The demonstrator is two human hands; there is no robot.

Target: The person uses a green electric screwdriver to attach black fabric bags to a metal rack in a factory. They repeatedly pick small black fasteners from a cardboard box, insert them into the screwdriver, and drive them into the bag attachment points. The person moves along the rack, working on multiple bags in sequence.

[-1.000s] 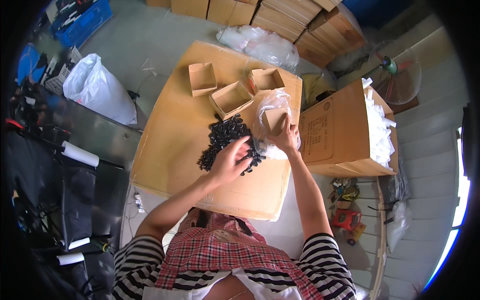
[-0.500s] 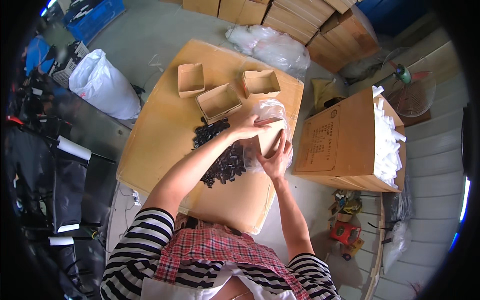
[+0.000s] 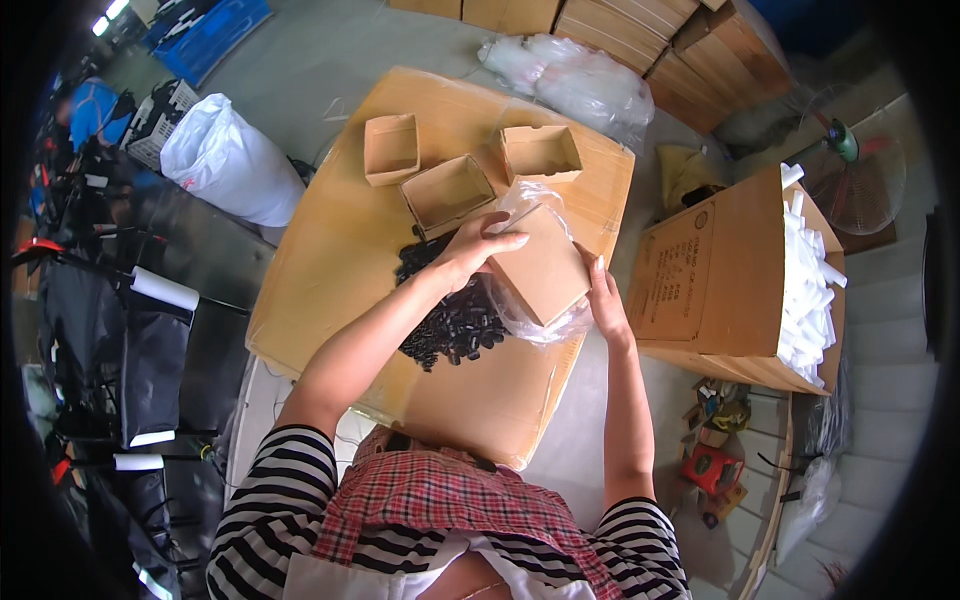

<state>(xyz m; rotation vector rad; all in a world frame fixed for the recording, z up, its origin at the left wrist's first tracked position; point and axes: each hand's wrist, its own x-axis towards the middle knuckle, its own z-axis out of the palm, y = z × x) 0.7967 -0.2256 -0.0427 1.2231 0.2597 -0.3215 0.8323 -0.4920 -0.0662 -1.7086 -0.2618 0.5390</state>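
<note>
A small brown cardboard box (image 3: pixel 545 270) sits inside a clear plastic bag (image 3: pixel 535 320) above the cardboard-covered table (image 3: pixel 320 270). My left hand (image 3: pixel 472 245) grips the box's upper left edge together with the bag's mouth. My right hand (image 3: pixel 603 300) holds the box's right side through the plastic. A heap of small black parts (image 3: pixel 450 320) lies on the table just under and left of the box.
Three open small cardboard boxes (image 3: pixel 390 148) (image 3: pixel 448 192) (image 3: pixel 540 152) stand at the table's far side. A large carton (image 3: pixel 730 280) with white pieces is on the right, a white sack (image 3: pixel 228 165) on the left, and clear bags (image 3: pixel 580 80) and stacked cartons behind.
My left hand left the black parts and rose to the box. The box was turned so its flat side faces up, with the bag drawn round it.
</note>
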